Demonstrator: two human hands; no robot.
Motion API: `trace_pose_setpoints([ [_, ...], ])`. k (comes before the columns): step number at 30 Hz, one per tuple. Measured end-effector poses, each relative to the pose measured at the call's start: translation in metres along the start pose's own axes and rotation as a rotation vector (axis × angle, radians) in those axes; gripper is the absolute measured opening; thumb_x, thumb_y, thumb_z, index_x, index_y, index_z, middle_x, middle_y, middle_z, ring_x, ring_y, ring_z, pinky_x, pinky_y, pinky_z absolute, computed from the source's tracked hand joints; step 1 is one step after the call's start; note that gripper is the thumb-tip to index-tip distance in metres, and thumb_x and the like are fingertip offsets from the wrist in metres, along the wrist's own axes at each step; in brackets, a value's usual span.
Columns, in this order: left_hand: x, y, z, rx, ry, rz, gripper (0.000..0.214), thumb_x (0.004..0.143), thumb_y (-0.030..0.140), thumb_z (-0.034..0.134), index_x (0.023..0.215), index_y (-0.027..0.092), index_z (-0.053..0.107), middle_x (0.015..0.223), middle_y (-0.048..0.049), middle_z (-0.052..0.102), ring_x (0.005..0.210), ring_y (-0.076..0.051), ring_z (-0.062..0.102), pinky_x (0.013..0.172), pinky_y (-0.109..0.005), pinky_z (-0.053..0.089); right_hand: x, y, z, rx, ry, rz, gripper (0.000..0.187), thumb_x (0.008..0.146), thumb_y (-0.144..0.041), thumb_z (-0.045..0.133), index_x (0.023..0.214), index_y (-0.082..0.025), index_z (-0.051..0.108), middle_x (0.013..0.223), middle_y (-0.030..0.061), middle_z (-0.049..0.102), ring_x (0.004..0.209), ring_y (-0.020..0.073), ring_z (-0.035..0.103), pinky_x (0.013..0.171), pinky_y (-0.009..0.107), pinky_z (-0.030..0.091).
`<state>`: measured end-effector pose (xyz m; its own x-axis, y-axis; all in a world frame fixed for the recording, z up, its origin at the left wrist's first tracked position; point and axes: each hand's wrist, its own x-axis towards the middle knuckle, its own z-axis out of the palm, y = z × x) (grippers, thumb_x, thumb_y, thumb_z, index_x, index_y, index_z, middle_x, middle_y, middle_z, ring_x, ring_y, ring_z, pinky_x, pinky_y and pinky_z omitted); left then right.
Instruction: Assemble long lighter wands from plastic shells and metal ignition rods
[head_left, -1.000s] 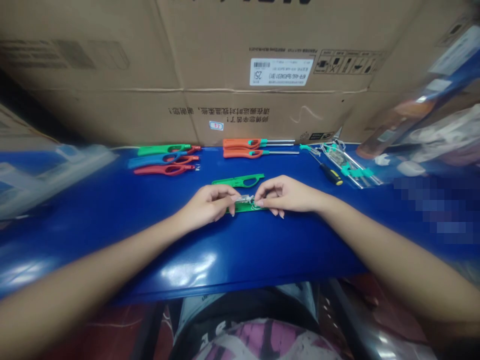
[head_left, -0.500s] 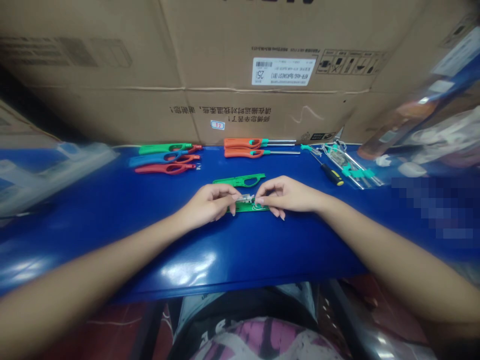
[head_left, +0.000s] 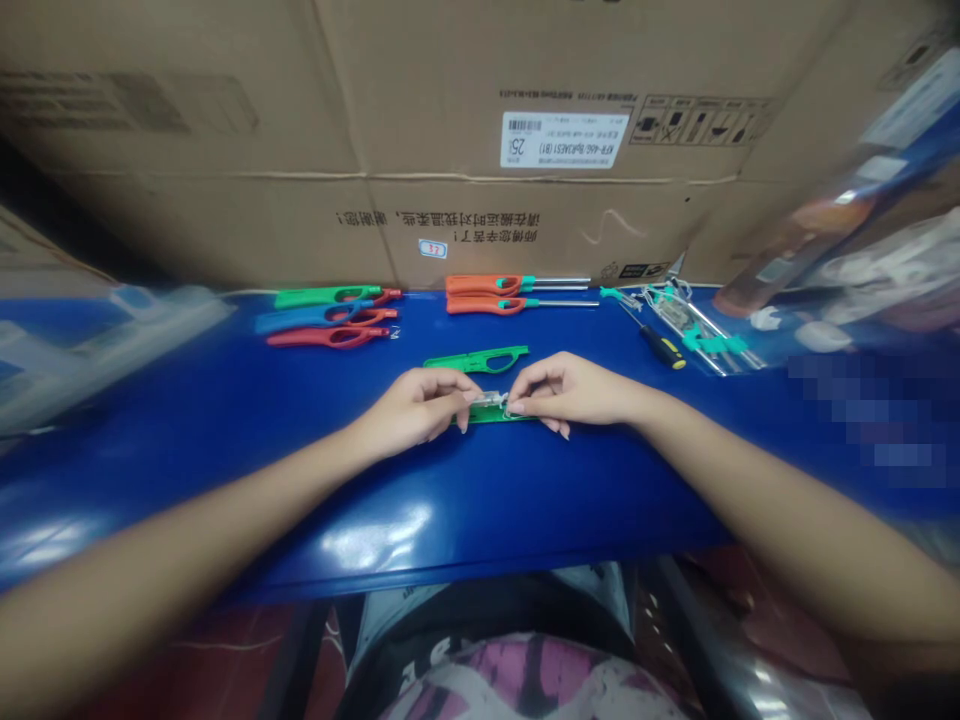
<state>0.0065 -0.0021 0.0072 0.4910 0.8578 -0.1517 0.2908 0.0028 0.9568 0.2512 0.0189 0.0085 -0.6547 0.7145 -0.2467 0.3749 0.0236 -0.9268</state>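
My left hand [head_left: 417, 410] pinches the left end of a small clear lighter tank [head_left: 486, 399] between thumb and fingers. At the tank's right end, my right hand [head_left: 561, 390] has thumb and forefinger pressed together on a small whitish fitting or thin wire; the exact piece is partly hidden. Directly beneath the tank lies a green lighter shell half [head_left: 480, 415] on the table, its ends covered by my fingers. Just beyond my hands rests a second green shell half [head_left: 457, 362], with a finger loop at its right.
Green, blue and red lighter handles [head_left: 330, 338] lie at the back left. Orange lighters [head_left: 484, 304] with metal tubes are at the back middle. To the right are a screwdriver [head_left: 664, 348] and bagged metal tubes [head_left: 712, 345]. A cardboard box [head_left: 285, 220] walls the back of the blue table [head_left: 525, 500].
The view has shifted very slightly. My right fingers stay at the tank's right end, and both hands hold nearly the same position.
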Motion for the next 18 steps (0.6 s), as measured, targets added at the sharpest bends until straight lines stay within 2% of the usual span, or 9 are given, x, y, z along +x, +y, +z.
trace_pose_setpoints([
  [18,-0.0003,0.0007,0.0003,0.013,0.018,0.007,0.020,0.089,0.027,0.059,0.093,0.010,0.068,0.061,0.0009,0.062,0.036,-0.005,0.042,0.038,-0.017,0.030,-0.0007,-0.0018,0.0003,-0.032,0.021,-0.006,0.034,0.084,-0.044,0.074,0.097,-0.012,0.074,0.050,-0.0061,0.057,0.042,0.0080,0.053,0.039,0.019,0.047],
])
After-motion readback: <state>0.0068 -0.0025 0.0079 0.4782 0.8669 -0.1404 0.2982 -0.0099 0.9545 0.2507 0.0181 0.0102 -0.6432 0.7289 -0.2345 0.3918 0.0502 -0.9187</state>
